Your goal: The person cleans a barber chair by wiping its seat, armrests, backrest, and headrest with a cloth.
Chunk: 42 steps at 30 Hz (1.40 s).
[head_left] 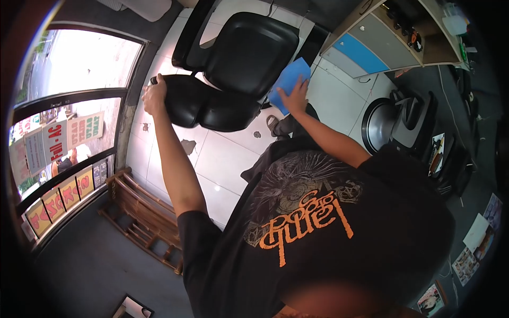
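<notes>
A black padded salon chair (252,55) stands on the tiled floor in front of me. My left hand (155,96) is closed around the left end of the chair's nearer padded section (212,108), where a small dark tip shows above the fingers. My right hand (296,96) holds a blue cloth (289,79) by the chair's right side, its fingers lying over the cloth. Whether the cloth touches the chair I cannot tell.
Windows with signs (58,140) line the left wall, above a bamboo bench (146,217). To the right stand a cabinet with a blue door (360,53) and a black-and-grey basin unit (384,124). White floor tiles (217,175) have broken patches.
</notes>
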### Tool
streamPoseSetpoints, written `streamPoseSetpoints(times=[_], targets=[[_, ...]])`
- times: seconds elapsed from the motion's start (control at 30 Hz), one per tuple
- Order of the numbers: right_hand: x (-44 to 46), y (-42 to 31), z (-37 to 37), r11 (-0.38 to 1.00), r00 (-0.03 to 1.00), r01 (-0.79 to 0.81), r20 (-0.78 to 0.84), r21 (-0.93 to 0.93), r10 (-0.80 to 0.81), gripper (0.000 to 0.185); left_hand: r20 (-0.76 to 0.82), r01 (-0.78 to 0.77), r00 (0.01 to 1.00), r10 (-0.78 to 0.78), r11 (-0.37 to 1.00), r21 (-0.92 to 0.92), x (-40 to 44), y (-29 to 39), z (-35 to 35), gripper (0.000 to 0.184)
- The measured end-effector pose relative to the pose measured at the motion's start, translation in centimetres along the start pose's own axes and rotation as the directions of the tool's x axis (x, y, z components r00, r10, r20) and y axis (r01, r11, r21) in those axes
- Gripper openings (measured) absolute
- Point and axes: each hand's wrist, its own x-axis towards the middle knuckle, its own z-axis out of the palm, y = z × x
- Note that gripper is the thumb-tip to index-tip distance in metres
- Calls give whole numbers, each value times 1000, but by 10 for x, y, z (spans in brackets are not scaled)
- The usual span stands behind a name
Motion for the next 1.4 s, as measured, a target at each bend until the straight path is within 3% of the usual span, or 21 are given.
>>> streamPoseSetpoints(times=[0.23,0.43,0.63,0.8,0.9,1.0,1.2,1.3,1.4], targets=[[43,-22,23,994,969,-107,-223,-4,103,95,16,10,1000,-10,1000,20,10,0,4,97],[66,-10,34,993,878,18,-473,-115,-71,74,50,16,999,-17,1000,10,10,-1,2,93],[104,-6,21,989,883,22,-461,-148,-88,70,52,23,998,-25,999,44,-6,8,-10,90],[191,3,-16,978,904,18,-414,-207,-104,69,35,26,999,-28,998,64,-9,9,-12,88],[256,11,-34,975,924,-28,-377,-222,-59,66,33,17,999,-19,998,65,-2,6,-6,88],[295,-2,-55,989,959,-139,-259,-59,119,65,12,0,1000,0,997,76,0,4,-4,89],[296,-33,-67,969,920,-246,-321,-24,225,54,-18,-2,1000,3,997,79,2,3,1,87],[312,-6,-50,976,846,-31,-526,-214,-88,51,-27,5,1000,-3,998,69,0,3,0,87],[321,1,-53,922,868,-6,-459,-387,-188,49,-29,-2,1000,4,997,73,0,4,0,88]])
